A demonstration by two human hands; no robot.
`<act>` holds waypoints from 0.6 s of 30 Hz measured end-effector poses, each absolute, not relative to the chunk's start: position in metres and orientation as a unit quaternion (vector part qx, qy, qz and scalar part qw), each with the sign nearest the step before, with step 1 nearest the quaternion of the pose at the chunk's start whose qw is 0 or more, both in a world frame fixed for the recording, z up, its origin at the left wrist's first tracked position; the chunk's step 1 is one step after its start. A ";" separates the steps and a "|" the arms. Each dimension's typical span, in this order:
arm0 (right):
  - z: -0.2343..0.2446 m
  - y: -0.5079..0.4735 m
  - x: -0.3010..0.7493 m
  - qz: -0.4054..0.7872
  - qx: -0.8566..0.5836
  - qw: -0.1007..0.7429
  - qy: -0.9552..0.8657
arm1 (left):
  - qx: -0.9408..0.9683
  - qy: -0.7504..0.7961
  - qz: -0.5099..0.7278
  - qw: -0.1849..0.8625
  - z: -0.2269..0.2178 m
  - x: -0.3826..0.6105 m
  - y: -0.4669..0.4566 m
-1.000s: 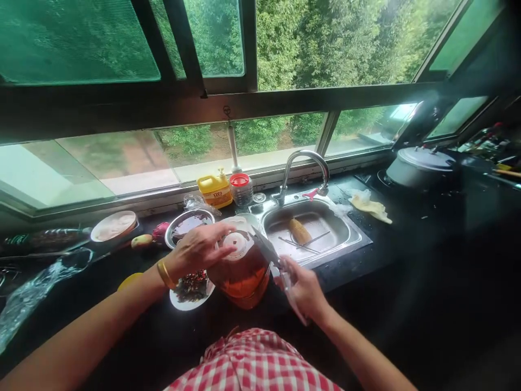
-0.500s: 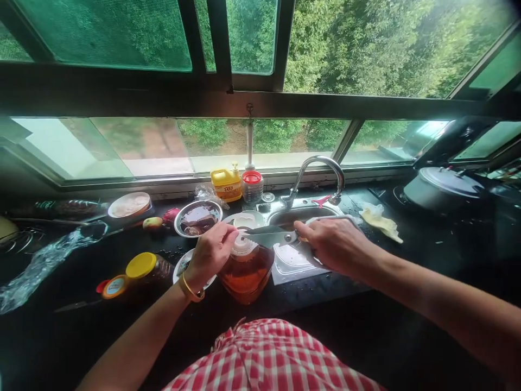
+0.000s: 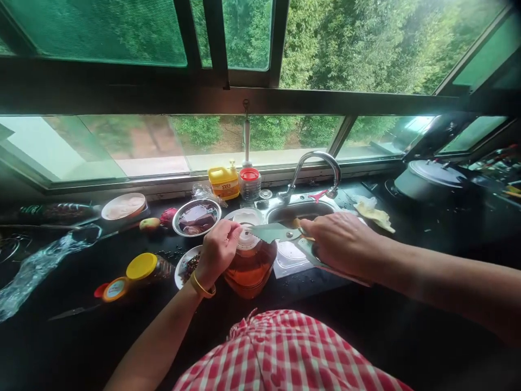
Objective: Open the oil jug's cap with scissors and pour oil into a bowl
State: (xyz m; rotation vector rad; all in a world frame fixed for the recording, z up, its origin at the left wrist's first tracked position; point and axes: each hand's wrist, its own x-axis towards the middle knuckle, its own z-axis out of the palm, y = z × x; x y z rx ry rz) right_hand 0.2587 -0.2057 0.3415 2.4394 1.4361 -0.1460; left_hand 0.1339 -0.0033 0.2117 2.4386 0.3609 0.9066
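Kitchen scissors [image 3: 274,233] are gripped in my right hand [image 3: 342,239], their blades reaching left over the white cap [image 3: 247,239] of a jug of reddish-brown liquid [image 3: 249,274]. The lower handle hangs below my fingers. My left hand [image 3: 221,247], with a yellow bangle at the wrist, is pinched closed beside the cap, near the blade tips. What its fingertips hold is too small to make out. Left of the jug, partly behind that hand, a white plate [image 3: 179,274] carries small dark bits.
A steel bowl [image 3: 175,221] of dark pieces in liquid stands behind. The sink faucet [image 3: 315,155] is behind my right hand, with a pot [image 3: 423,184] farther right. On the left lie a yellow-lidded jar [image 3: 141,266], a knife [image 3: 69,313] and plastic wrap [image 3: 44,266].
My right hand has tilted the scissors, and their handles have spread, the lower one swinging down. My left hand stays pinched at the cap. The view has shifted slightly.
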 end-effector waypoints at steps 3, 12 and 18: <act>0.343 -0.200 0.249 -0.073 0.860 0.161 0.479 | 0.898 0.120 0.334 0.261 0.211 0.135 0.000; 0.323 -0.195 0.211 -0.065 0.895 0.128 0.422 | 0.903 0.062 0.309 0.293 0.209 0.137 0.019; 0.303 -0.204 0.207 -0.012 0.901 0.112 0.418 | 0.889 0.050 0.292 0.349 0.208 0.140 0.026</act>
